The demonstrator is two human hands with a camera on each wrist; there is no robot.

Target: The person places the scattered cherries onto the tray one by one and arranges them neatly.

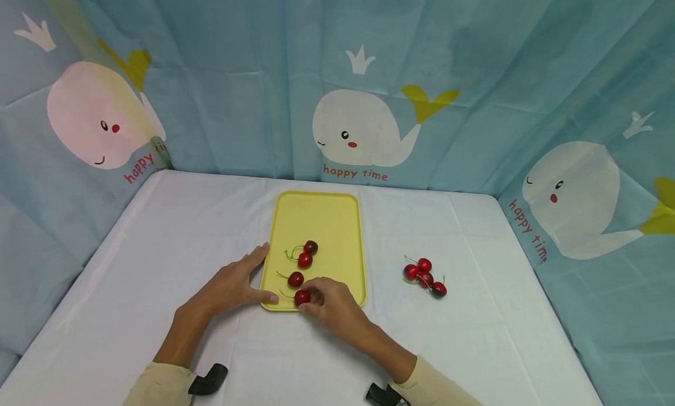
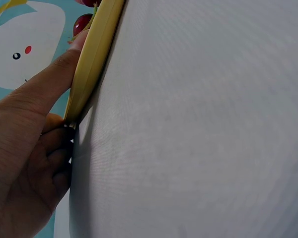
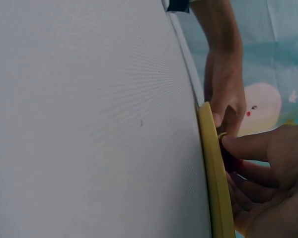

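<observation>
A yellow tray (image 1: 321,212) lies on the white cloth. My left hand (image 1: 230,283) holds it by the near left corner, thumb over the rim and fingers along the outer left side; in the left wrist view the thumb (image 2: 59,74) laps onto the rim. With thumb and fingertips, my right hand (image 1: 337,307) pinches a red cherry (image 1: 302,297) low over the tray's near end. In the right wrist view the fingers partly hide this cherry (image 3: 230,157). Just beyond it sits another cherry (image 1: 295,279), and two more, a red cherry (image 1: 304,260) and a darker cherry (image 1: 311,247), touch farther up the tray.
Right of the tray, several stemmed cherries (image 1: 425,279) lie bunched on the white tablecloth (image 1: 474,335). A blue curtain (image 1: 237,101) printed with whales hangs behind and along both sides of the table. Black wrist straps (image 1: 209,380) show at the cuffs.
</observation>
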